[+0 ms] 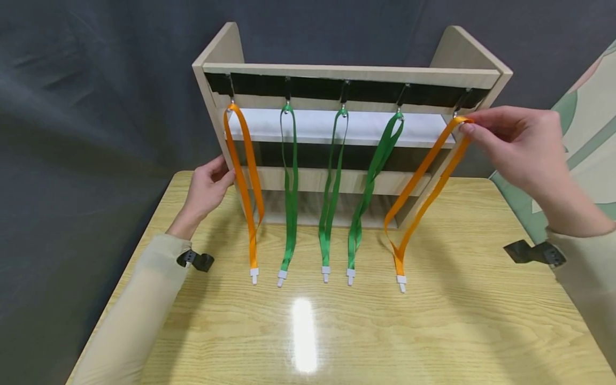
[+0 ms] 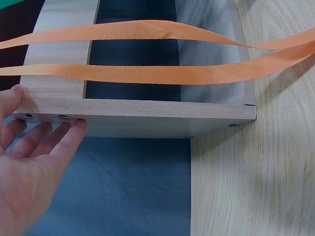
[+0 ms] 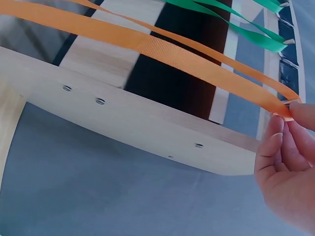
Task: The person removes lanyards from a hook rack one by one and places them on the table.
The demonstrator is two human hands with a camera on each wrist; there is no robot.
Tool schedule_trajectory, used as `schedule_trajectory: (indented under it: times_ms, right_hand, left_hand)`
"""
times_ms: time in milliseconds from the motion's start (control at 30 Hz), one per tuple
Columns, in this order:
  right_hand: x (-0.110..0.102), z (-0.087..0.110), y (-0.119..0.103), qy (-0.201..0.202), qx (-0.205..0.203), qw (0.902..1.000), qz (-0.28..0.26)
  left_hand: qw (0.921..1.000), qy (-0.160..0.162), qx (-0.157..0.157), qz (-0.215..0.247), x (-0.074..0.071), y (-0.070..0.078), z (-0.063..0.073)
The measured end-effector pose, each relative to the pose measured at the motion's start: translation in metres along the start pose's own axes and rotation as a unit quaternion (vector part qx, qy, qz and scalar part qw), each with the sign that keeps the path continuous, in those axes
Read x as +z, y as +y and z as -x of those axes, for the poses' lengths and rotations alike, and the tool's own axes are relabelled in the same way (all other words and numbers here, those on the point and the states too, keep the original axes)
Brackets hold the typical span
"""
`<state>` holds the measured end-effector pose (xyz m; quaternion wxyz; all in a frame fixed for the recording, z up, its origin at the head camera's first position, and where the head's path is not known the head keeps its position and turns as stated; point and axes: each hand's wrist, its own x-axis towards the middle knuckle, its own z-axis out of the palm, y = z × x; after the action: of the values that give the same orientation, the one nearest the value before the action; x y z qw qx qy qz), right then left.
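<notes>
A light wooden rack point(image 1: 346, 70) stands on the table with a row of metal hooks across its front. My left hand point(image 1: 209, 184) grips the rack's left side panel point(image 2: 162, 108), thumb on the front edge and fingertips against the outer face. At the rightmost hook, my right hand point(image 1: 531, 147) pinches the top of an orange lanyard point(image 3: 182, 59) between thumb and fingers. That lanyard's loop slants down to a white clip point(image 1: 401, 282). Another orange lanyard point(image 1: 252, 251) hangs from the leftmost hook, close beside my left hand.
Green lanyards point(image 1: 291, 224) with white clips hang from the middle hooks. The wooden table point(image 1: 231, 331) extends in front of the rack. A dark curtain point(image 1: 96, 107) covers the back and left, and a green patterned surface point(image 1: 587, 133) shows at right.
</notes>
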<state>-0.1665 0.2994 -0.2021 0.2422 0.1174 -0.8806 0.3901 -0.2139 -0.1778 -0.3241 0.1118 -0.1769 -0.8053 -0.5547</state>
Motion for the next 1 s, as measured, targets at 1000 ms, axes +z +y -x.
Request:
schedule_trajectory:
  times_ms: [1000]
  right_hand:
    - [-0.048,0.005,-0.005,0.059,-0.032,0.9973,-0.031]
  left_hand:
    - [0.9999,0.002,0.007,0.007,-0.001,-0.001,0.001]
